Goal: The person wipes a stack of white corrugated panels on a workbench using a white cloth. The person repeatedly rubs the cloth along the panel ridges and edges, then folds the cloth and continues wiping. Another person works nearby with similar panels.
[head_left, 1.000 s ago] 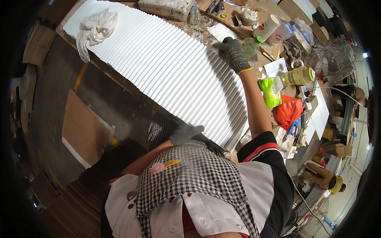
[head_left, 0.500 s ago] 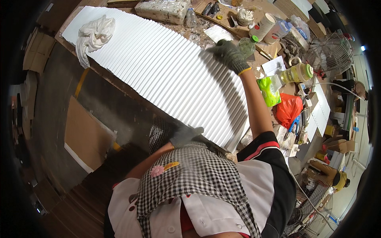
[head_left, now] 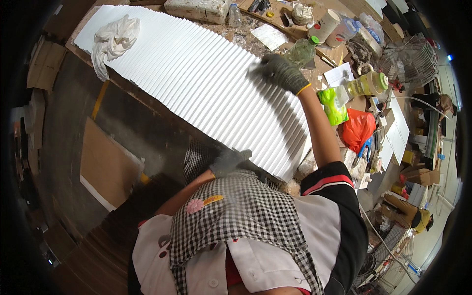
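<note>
White ridged strips [head_left: 191, 73] along desk [head_left: 245, 40], gloved left hand [head_left: 229, 163] at near edge, gloved right hand [head_left: 282, 74] over far edge — right fingers blurred, can't tell either grip, white cloth [head_left: 117, 39] on left end.

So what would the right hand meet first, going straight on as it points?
Likely the crumpled white cloth on the ridged white surface, or the ridges themselves if the right hand is low; depth is unclear.

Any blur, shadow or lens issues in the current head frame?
Head view: right hand smeared at the fingertips, likely motion; head view: shadow across the white strips, left of the right forearm; head view: floor dim, strips bright; head view: black fisheye rim at both sides.
</note>
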`<state>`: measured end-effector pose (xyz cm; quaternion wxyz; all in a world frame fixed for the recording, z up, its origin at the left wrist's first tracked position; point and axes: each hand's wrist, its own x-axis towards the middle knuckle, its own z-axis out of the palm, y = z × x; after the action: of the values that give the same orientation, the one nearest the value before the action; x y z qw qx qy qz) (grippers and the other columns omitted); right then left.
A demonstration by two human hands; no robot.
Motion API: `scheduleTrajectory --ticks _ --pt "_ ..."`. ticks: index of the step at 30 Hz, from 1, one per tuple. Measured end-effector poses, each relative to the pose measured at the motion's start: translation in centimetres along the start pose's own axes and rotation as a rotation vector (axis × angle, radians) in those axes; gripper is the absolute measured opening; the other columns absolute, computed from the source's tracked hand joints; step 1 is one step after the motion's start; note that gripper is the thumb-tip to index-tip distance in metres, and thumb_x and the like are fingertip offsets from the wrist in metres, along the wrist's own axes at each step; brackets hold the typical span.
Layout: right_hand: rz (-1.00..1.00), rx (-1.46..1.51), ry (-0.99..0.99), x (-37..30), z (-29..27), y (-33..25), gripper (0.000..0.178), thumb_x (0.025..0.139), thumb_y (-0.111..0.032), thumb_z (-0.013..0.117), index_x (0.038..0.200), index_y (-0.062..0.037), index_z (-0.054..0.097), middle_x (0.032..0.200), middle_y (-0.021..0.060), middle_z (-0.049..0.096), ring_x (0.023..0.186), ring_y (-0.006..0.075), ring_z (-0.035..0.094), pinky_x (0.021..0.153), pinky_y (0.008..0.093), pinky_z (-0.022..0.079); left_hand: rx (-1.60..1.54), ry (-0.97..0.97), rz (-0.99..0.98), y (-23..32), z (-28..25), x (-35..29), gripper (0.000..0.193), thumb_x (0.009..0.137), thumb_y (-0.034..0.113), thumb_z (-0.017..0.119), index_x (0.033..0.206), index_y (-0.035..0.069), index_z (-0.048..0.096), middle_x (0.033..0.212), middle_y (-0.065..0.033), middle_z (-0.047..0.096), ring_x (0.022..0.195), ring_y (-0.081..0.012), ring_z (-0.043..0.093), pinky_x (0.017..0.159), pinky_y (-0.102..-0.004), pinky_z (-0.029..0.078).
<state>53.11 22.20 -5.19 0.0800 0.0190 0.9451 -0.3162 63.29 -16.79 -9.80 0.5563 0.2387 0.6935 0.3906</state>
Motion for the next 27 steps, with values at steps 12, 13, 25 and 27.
scheduleTrajectory --ticks 12,13,25,27 --pt "0.076 -0.136 0.066 -13.6 11.6 -15.8 0.020 0.103 -0.025 0.070 0.117 -0.0108 0.072 0.098 0.0123 0.072 0.092 0.0270 0.074 0.084 0.0436 0.066 0.296 -0.044 0.132 -1.5 0.0 0.9 0.046 0.112 0.022 0.058 0.155 0.006 0.056 0.132 -0.0195 0.072 0.114 -0.0317 0.071 0.099 -0.0457 0.059" --pt "-0.131 -0.061 0.089 -14.5 12.4 -16.8 0.027 0.099 -0.023 0.074 0.124 -0.0120 0.072 0.103 0.0119 0.073 0.095 0.0270 0.074 0.086 0.0438 0.065 0.276 -0.028 0.154 -2.6 0.4 1.2 0.045 0.112 0.025 0.058 0.153 0.007 0.058 0.129 -0.0179 0.073 0.110 -0.0309 0.071 0.096 -0.0453 0.059" --pt "-0.077 -0.208 0.066 -10.5 4.9 -14.3 0.046 0.084 0.003 0.080 0.123 -0.0220 0.081 0.088 0.0073 0.069 0.086 0.0243 0.069 0.082 0.0413 0.061 -0.202 0.238 0.411 -6.1 2.2 2.8 0.059 0.103 0.050 0.074 0.133 -0.001 0.072 0.106 -0.0083 0.077 0.089 -0.0249 0.072 0.080 -0.0429 0.058" --pt "-0.634 -0.230 0.024 -11.1 5.9 -15.5 0.042 0.087 0.000 0.078 0.122 -0.0237 0.081 0.094 0.0070 0.073 0.090 0.0255 0.070 0.087 0.0415 0.061 -0.349 0.167 0.088 -4.4 1.7 1.5 0.069 0.100 0.048 0.077 0.142 -0.004 0.063 0.120 -0.0131 0.073 0.106 -0.0261 0.069 0.093 -0.0402 0.055"
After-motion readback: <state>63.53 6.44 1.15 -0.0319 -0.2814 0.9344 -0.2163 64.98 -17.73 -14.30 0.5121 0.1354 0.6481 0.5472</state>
